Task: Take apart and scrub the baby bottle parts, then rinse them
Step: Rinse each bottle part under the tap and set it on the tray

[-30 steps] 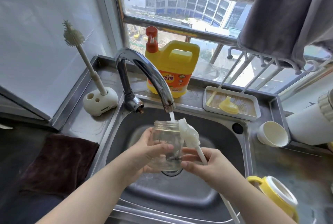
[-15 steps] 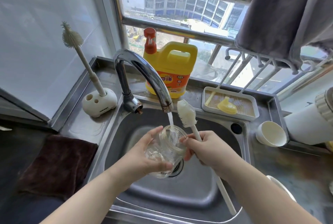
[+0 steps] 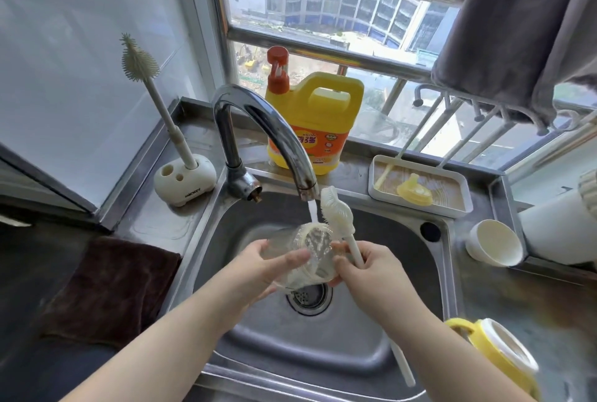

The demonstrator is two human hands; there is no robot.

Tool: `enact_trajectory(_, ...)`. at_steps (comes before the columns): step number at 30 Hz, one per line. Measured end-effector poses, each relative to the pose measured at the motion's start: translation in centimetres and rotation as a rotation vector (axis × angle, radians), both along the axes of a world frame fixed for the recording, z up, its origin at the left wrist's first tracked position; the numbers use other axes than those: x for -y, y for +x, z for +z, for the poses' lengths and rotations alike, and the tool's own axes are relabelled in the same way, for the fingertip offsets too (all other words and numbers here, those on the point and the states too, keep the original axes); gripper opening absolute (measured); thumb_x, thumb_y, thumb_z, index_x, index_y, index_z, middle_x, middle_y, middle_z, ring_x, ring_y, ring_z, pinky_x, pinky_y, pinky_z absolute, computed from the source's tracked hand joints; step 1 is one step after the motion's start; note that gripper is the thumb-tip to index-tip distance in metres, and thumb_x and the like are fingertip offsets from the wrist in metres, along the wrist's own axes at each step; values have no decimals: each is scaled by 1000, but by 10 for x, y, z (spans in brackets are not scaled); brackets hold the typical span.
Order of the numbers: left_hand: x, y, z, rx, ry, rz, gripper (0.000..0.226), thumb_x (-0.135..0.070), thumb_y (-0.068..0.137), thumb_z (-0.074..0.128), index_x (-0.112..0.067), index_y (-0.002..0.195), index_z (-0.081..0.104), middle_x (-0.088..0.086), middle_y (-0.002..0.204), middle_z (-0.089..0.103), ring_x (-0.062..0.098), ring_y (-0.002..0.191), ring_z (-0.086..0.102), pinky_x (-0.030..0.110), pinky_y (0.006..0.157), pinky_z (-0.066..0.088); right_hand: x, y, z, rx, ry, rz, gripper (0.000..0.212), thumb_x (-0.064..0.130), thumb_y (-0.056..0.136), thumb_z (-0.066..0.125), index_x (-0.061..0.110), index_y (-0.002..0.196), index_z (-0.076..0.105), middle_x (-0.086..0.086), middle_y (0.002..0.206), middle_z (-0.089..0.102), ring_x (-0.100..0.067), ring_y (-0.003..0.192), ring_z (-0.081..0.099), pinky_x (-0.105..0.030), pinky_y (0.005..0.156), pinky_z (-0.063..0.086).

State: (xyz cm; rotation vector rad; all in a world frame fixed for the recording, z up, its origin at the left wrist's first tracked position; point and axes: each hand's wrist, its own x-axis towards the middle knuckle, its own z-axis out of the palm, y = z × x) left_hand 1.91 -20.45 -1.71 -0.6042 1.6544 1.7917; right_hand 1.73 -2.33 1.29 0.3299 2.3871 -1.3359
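Currently left hand (image 3: 261, 267) grips the glass bottle (image 3: 310, 256) over the sink (image 3: 416, 259), mouth tilted up-right under the faucet (image 3: 274, 130) stream. Right hand (image 3: 371, 267) pinches the bottle brush (image 3: 337, 217), head just right of the mouth, outside.

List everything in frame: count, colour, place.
bottle: 1, clear, under the running tap
brush: 1, white, beside the bottle mouth
tap: 1, chrome, behind the sink
sink: 1, steel
detergent jug: 1, yellow, windowsill
spare brush: 1, cream, in a stand, left
tray: 1, white, holds a yellow part
cup: 1, white, right counter
cloth: 1, dark, left counter
left hand: holds the bottle
right hand: holds the brush
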Motion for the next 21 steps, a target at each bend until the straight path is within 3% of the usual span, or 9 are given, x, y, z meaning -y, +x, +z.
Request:
enact_trajectory(3,-8,0,6,-34,-21,14,146,-58,28,83,-19,151,12,9,140,42,20,114,52,37,98,46,-1,1,-1,0,-15,-2,20,17,89,56,26,77,69,4,63,71,5,49,57,-7,44,37)
enact_trajectory(5,-11,0,4,-55,-20,47,137,-53,38,85,-24,151,11,8,138,42,19,110,52,35,90,49,-1,1,0,8,-23,6,19,18,90,56,23,79,70,3,63,71,6,49,57,-7,45,36)
enact_trajectory(7,-13,0,3,-78,-15,71,123,-46,50,85,-28,149,14,5,130,43,16,103,55,31,79,50,-1,1,0,24,-7,56,17,21,91,56,24,83,70,5,66,72,6,51,57,-7,45,37)
enact_trajectory(10,-12,-1,1,-110,-93,52,116,-51,43,76,-28,145,26,1,121,47,14,102,57,34,81,52,-10,1,5,48,55,182,17,37,94,51,29,88,65,6,71,71,7,51,53,-11,49,36)
enact_trajectory(13,-5,-4,-1,-134,-228,54,118,-58,38,72,-27,143,29,2,116,49,17,105,55,42,92,50,-34,-3,22,16,205,306,20,42,96,38,28,91,52,8,75,60,-2,65,51,-19,61,40)
enact_trajectory(15,-4,-6,0,-144,-314,36,123,-63,33,69,-27,143,29,7,124,49,20,112,53,43,98,47,-45,-6,33,-16,376,472,17,36,97,37,25,97,51,11,74,52,-3,64,47,-18,61,38)
enact_trajectory(17,-6,-6,-1,-157,-371,0,116,-59,44,76,-27,145,27,10,133,46,21,118,49,38,99,44,-42,-10,36,-70,531,625,18,30,97,42,27,107,56,13,81,55,-4,67,46,-17,60,37)
enact_trajectory(19,-8,-5,-3,-167,-418,-32,100,-48,64,79,-28,146,25,9,137,43,20,119,47,37,99,43,-29,-18,33,-109,605,678,22,27,96,46,24,109,63,4,94,63,-11,78,53,-25,71,45)
enact_trajectory(21,-9,-7,-7,-163,-460,-53,97,-48,67,78,-28,146,24,8,139,43,21,120,48,39,100,43,-18,-27,28,-123,707,716,22,23,94,46,18,103,66,-4,96,63,-23,87,60,-34,77,51)
